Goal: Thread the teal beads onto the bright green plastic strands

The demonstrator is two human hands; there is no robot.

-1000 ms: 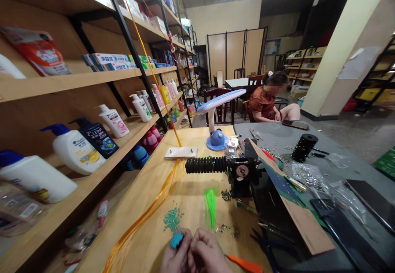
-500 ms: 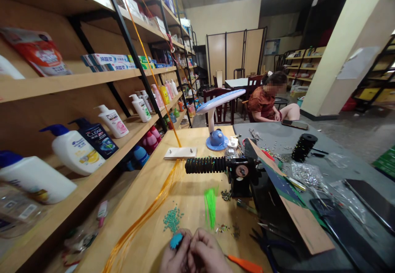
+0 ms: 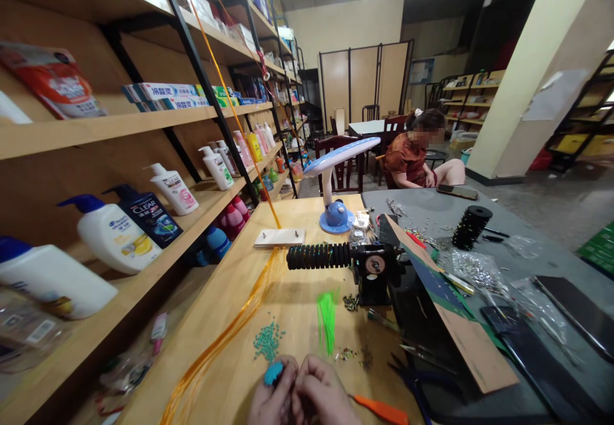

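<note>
Long pale-wood workbench (image 3: 230, 322) beside tall wooden shelving (image 3: 71, 136) stocked with shampoo bottles at 10 o'clock; one grey-topped side table (image 3: 417, 204) at 2 o'clock, one seated co-worker (image 3: 407, 162) beyond it at 1 o'clock. On the bench, one blue-and-white desk lamp (image 3: 330, 182) at 12 o'clock, one black coiled spindle (image 3: 319, 256) on a dark bench-mounted winder (image 3: 375, 268) at 1 o'clock; a second black coiled spindle (image 3: 471, 227) on the grey table. Loose amber strands (image 3: 225, 329) at 11 o'clock, one bundle of neon-green fibres (image 3: 327, 319) at 12 o'clock, one small heap of teal beads (image 3: 268, 340) just ahead of two bare hands at 6 o'clock: left hand (image 3: 271, 396) curled shut around one small turquoise bristly piece (image 3: 274, 374), right hand (image 3: 321, 393) closed up against it, exact hold hidden by the fingers; one orange-handled tool (image 3: 378, 413) just beside, at 5 o'clock
</note>
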